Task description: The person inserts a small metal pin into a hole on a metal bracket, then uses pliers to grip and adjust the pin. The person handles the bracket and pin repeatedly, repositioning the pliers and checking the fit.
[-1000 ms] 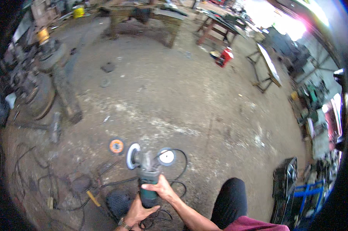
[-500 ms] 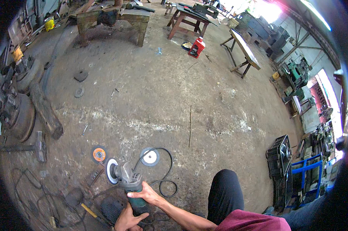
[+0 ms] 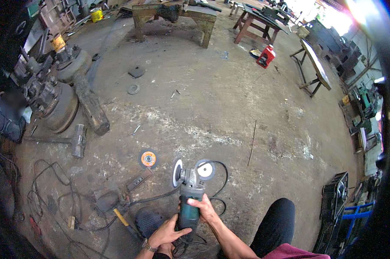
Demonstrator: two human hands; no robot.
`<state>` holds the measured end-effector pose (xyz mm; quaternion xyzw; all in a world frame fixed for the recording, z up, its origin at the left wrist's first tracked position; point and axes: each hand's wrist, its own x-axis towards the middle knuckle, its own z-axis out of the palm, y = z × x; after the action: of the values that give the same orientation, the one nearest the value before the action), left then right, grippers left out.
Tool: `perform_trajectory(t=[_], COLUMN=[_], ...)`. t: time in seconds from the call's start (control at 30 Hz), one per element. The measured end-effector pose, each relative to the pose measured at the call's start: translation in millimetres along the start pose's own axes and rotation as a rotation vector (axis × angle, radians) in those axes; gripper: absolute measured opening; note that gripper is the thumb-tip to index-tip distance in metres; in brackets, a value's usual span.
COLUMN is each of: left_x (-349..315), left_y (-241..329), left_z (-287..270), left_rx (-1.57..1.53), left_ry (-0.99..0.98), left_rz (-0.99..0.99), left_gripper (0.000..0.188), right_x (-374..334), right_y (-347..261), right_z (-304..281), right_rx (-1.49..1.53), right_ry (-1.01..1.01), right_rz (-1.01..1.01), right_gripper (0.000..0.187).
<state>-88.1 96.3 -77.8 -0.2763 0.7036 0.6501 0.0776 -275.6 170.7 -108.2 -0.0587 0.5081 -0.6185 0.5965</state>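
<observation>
An angle grinder (image 3: pixel 189 211) with a green body and grey metal head is held low in front of me. A white-faced disc (image 3: pixel 177 172) is mounted on its head, edge-on to my view. My right hand (image 3: pixel 205 208) wraps the upper body, thumb across it. My left hand (image 3: pixel 165 232), a watch on its wrist, grips the rear end. On the floor just beyond lie a loose disc with a white centre (image 3: pixel 205 169) and an orange-centred disc (image 3: pixel 148 159). The grinder's black cord (image 3: pixel 226 172) loops around beside the white-centred disc.
Sledgehammer (image 3: pixel 78 140), wooden beam (image 3: pixel 91 108), heavy round metal parts (image 3: pixel 61 105) and tangled cables (image 3: pixel 52 190) lie left. A yellow-handled tool (image 3: pixel 120 217) rests near my foot (image 3: pixel 149 222). Black crates (image 3: pixel 334 196) stand right; a red bottle (image 3: pixel 266 56) and workbenches (image 3: pixel 173 13) are farther off. A person (image 3: pixel 7 114) is at the left edge.
My view has swung left, so the floor things appear farther right. The grinder has turned more upright in the picture, its head pointing away from me; both hands keep hold of it.
</observation>
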Motion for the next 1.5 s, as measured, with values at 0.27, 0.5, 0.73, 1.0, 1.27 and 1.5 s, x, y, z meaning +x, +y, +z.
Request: perform_trajectory(t=[0.27, 0.5, 0.73, 1.0, 1.27, 1.5], left_x=[5.9, 14.3, 6.1, 3.1, 13.0, 15.7], left_y=[-7.4, -22.0, -37.4, -54.7, -77.5, -88.2], left_z=[3.1, 12.7, 12.7, 10.6, 20.1, 21.4], left_rx=[0.041, -0.006, -0.021, -0.136, -0.166, -0.109], left_ry=[-0.018, -0.063, 0.059, 0.166, 0.348, 0.348], left_rz=[0.022, 0.023, 0.103, 0.154, 0.226, 0.102], left_gripper=[0.087, 0.086, 0.063, 0.043, 0.044, 0.04], right_x=[-1.8, 0.0, 6.0, 9.8, -4.3, 2.2], right_y=[18.0, 5.2, 6.6, 9.6, -5.7, 1.1], right_z=[-19.2, -24.4, -29.2, -22.0, 13.1, 19.4], right_rx=[-0.088, 0.053, 0.004, -0.084, -0.208, -0.225], right_ry=[0.195, 0.0, 0.029, -0.051, -0.007, -0.044], right_rz=[-0.13, -0.197, -0.141, -0.129, -0.002, -0.014], right_gripper=[0.061, 0.06, 0.057, 0.054, 0.067, 0.069])
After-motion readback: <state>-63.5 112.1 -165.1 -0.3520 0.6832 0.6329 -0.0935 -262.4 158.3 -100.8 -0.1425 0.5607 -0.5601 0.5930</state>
